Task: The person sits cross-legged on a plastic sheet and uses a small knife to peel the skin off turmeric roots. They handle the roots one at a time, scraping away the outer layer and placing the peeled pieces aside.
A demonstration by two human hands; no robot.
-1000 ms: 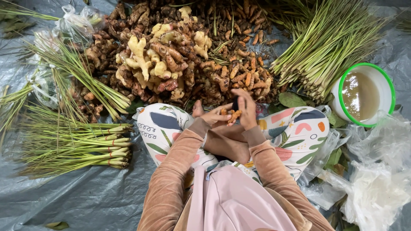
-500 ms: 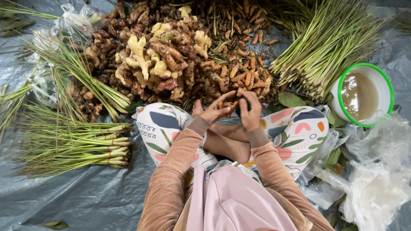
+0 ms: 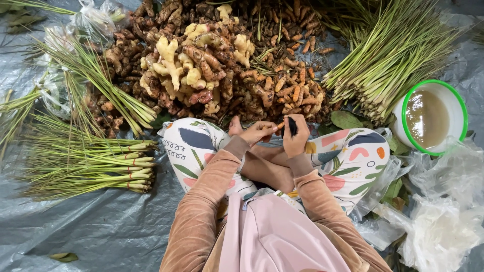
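Root heap and lemongrass ring both hands, apparently scraping.

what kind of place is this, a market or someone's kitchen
Probably a floor-level market stall or produce sorting spot, not a kitchen: a grey tarp covers the ground, heaped with ginger and turmeric roots and tied lemongrass bundles.

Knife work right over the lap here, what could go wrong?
1. The right hand holds a small dark-handled knife right against the left hand, which grips a thin orange root piece; a slip could nick the fingers.
2. Peelings may drop onto the patterned fabric over the knees.
3. The green-rimmed white bowl of cloudy water stands beside loose clear plastic bags; a tug might tip it.
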